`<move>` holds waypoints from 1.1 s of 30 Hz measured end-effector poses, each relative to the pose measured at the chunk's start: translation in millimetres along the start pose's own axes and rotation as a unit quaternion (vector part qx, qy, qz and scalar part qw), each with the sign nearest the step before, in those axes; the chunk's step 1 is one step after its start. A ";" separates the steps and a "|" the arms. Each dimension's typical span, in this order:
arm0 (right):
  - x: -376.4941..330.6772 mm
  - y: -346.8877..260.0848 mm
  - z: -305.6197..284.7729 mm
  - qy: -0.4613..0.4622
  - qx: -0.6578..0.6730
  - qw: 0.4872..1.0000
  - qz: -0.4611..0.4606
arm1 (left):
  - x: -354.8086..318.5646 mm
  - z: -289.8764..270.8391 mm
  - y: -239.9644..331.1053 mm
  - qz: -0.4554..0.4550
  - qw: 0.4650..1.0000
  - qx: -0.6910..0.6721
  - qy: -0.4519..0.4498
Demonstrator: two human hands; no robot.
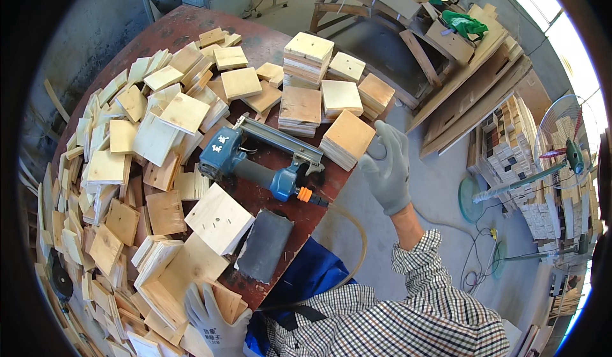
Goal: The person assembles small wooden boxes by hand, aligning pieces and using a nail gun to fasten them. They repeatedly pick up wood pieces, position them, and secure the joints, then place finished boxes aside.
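Note:
My left hand point(218, 324), in a grey-white glove, is at the near edge of the pile with its fingers and thumb around a small wooden square point(227, 301). My right hand point(387, 169), gloved too, is beside a stack of square plywood pieces point(347, 137) at the table's right edge. Its fingers are stretched and apart from the thumb, which is close to the stack's side; whether it touches is hard to tell. Between the hands lies a blue nail gun point(255, 160) on the dark red table point(255, 118). A dark grey pad point(264, 245) lies nearer, beside a pale square block point(218, 219).
Loose wooden squares point(121, 185) cover the left of the table. More stacks point(306, 60) stand at its far right. An air hose point(360, 229) runs from the nail gun past the edge. Standing fans point(567, 156) and wood stacks point(523, 166) are on the right.

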State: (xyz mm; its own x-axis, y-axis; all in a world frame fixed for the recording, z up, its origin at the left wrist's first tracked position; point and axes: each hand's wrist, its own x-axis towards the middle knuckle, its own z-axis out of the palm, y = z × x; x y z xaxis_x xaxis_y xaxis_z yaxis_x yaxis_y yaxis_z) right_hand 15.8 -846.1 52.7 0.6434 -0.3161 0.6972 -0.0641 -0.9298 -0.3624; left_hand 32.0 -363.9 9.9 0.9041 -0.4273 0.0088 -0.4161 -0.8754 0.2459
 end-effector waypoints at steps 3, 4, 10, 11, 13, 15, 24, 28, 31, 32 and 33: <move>8.6 -19.1 -6.5 0.004 -0.013 0.999 -0.046 | 1.7 -0.6 3.9 0.000 1.000 -0.002 0.009; 9.5 -28.6 -5.6 -0.005 0.006 0.998 -0.055 | -0.4 -2.7 4.6 -0.004 1.000 -0.010 0.008; 10.0 -87.4 -3.2 -0.050 0.113 0.985 -0.121 | 2.3 -12.5 6.0 0.006 0.999 -0.030 0.020; 5.0 -97.5 -2.6 -0.051 0.116 0.982 -0.141 | 5.6 -12.5 6.9 0.001 0.999 -0.040 0.030; -5.9 -114.1 5.3 -0.069 0.147 0.970 -0.180 | 6.3 -8.3 1.9 0.012 0.997 -0.038 0.061; -17.3 -131.9 11.6 -0.092 0.192 0.953 -0.214 | 1.9 -12.8 1.9 -0.005 0.998 -0.042 0.056; -23.9 -208.3 44.5 -0.255 0.301 0.863 -0.317 | -16.1 -16.1 14.5 -0.070 0.988 -0.119 0.072; -45.9 -219.2 58.7 -0.309 0.299 0.844 -0.321 | -30.0 -12.4 20.6 -0.080 0.964 -0.178 0.180; -53.0 -228.4 57.3 -0.365 0.294 0.832 -0.296 | -33.4 -32.1 21.6 -0.046 0.965 -0.161 0.202; -56.0 -231.3 54.4 -0.387 0.291 0.828 -0.284 | -31.8 -31.8 26.2 -0.031 0.963 -0.151 0.220; -63.0 -230.0 55.9 -0.395 0.292 0.820 -0.294 | -35.4 -31.5 30.6 -0.020 0.966 -0.147 0.214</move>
State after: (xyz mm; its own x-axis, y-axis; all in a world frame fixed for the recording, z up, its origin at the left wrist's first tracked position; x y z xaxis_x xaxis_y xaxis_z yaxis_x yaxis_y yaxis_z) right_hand 32.6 -601.8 57.6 0.7399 0.5906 0.3221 0.6624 -0.5561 -0.5019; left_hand -9.7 -368.4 47.6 0.9029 -0.2069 0.3768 -0.3908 -0.7604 0.5188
